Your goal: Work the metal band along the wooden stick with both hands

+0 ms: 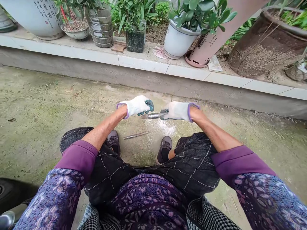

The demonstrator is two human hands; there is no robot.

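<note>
Fingers point(149, 107) of the gloved left hand point(136, 106) curl closed on nothing, just beside the metal bar point(153, 115). The clenched fingers of the gloved right hand point(178, 111) grip that bar, its tip pointing left above the concrete floor point(48, 95). A thin metal rod point(135, 135) lies on the floor, near white powder point(166, 128) and between the left shoe point(114, 140) and right shoe point(165, 147).

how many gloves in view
2: a white glove on the left hand, and a white glove on the right hand, which grips a slim silver object
</note>
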